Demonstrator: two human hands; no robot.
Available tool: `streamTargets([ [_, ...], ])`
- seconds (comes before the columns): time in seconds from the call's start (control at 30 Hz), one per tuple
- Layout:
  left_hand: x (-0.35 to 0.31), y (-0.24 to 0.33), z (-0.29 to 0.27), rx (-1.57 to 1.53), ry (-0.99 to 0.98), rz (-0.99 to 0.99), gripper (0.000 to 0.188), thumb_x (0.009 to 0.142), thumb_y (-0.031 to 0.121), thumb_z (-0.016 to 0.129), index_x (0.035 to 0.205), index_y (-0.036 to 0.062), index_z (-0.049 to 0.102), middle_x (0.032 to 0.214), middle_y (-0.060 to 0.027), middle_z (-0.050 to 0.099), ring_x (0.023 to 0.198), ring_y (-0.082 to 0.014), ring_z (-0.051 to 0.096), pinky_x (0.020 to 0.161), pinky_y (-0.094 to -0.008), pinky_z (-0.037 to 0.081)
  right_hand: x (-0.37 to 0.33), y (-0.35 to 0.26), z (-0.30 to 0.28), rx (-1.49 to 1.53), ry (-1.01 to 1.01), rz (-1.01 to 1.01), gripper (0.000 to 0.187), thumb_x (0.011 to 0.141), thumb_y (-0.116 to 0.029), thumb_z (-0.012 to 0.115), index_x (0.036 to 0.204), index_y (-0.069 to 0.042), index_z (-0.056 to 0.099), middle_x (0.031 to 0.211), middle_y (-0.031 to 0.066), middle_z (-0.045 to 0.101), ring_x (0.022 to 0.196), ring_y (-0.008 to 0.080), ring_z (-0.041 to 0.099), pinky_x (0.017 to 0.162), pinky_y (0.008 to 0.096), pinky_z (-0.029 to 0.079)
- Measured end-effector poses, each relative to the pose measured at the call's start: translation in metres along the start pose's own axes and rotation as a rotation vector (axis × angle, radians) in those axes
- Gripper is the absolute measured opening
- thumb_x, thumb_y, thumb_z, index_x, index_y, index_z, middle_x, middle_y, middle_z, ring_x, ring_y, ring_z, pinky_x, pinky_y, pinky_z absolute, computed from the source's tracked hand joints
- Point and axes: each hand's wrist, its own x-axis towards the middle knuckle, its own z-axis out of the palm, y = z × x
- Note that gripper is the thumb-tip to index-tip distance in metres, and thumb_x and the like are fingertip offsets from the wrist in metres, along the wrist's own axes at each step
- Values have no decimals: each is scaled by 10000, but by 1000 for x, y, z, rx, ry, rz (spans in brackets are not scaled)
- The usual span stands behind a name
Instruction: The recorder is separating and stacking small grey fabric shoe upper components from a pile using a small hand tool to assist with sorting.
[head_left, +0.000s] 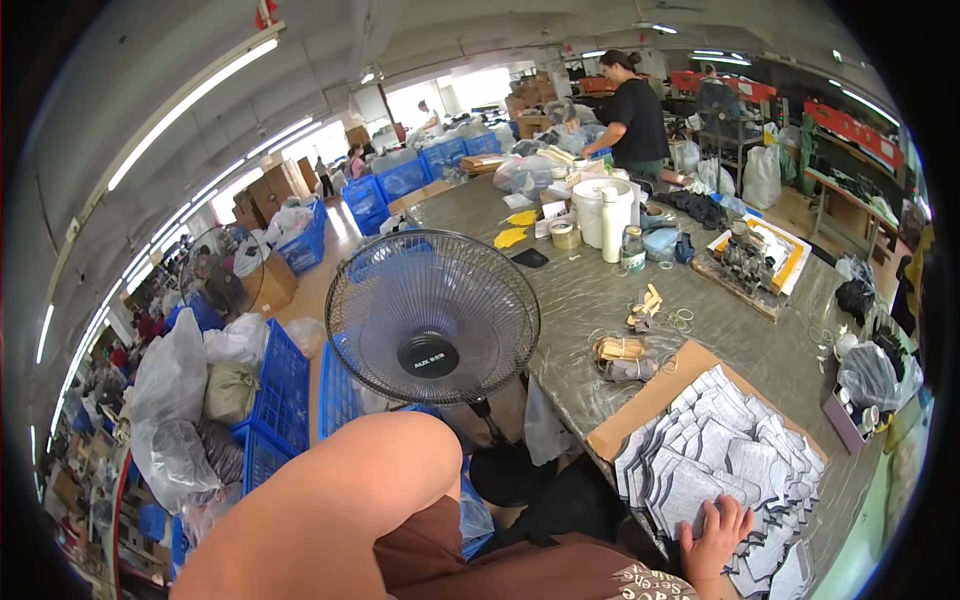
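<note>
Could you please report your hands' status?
Right hand on grey, dark-edged fabric pieces; left hand out of view. Brown cardboard sheet beneath. Only that right hand overlies them.

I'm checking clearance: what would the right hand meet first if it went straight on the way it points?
Probably more of the grey pieces that the right hand rests on, though their height is unclear.
</note>
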Motion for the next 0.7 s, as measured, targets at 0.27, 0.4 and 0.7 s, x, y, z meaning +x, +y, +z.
streamTargets([
  [0.27,-48,-29,-52,-187,-418,159,146,913,105,503,790,46,552,937,-129,599,606,-130,549,437,-211,411,-1,-8,-7,-70,-5,13,630,714,-655,568,993,-91,605,1109,141,523,1118,339,478,1036,572,182],
  [0.4,-150,-125,-112,-513,-209,91,111,870,219,631,845,117,595,870,-110,644,531,-216,534,430,-296,368,1,-24,-11,-119,-52,22,466,653,-380,730,999,-86,622,1204,113,539,1171,332,445,1040,552,205],
  [0.7,-251,-281,-64,-147,1327,-876,32,875,-14,564,885,16,559,584,-26,504,446,-71,418,403,-192,309,-16,-31,9,-114,-118,193,418,755,-282,683,1095,-59,589,1294,111,487,1194,259,454,1035,477,266],
])
